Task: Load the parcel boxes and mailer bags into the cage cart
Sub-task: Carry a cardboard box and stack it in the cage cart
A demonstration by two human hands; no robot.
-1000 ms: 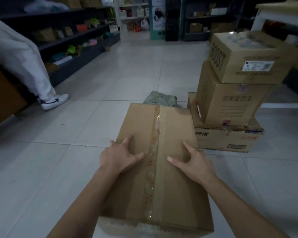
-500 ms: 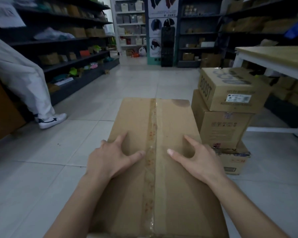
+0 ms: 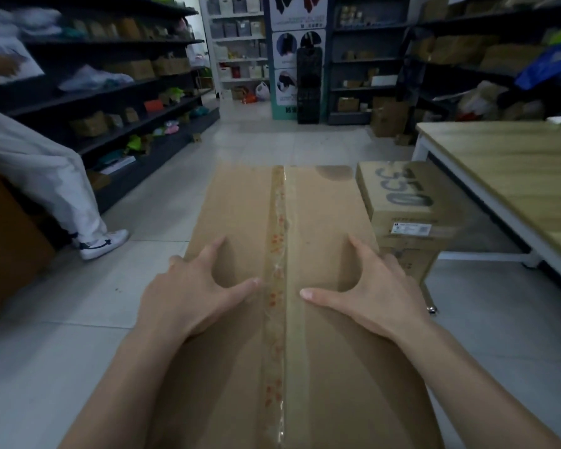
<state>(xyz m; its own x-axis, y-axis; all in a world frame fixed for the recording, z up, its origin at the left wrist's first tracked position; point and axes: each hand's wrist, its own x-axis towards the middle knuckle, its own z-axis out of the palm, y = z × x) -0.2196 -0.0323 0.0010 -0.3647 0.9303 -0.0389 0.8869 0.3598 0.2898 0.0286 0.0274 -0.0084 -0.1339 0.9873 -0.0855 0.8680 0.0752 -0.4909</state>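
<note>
The long brown cardboard parcel box [image 3: 321,222], taped down its middle, was held level before the person, long axis pointing straight away from them. The left hand [image 3: 188,296] and right hand [image 3: 379,296] gripped opposite sides, thumbs spread on top, equally near. No cage cart showed.

The clearest marking is the big dark numeral 350, printed across the top of the shoe box [image 3: 402,189] at 2 o'clock from the large carton [image 3: 240,222] (it stands upside down to the camera, so it first reads like "0S3"). On that box's near side sits a white label [image 3: 411,229] with a single digit that looks like 9, and fine lines too small to read. The tape [image 3: 277,254] running down the carton's middle carries red printed characters, too blurred to make out. At 12 o'clock, far back, the tall posters [image 3: 297,47] bear captions that are unreadable
</note>
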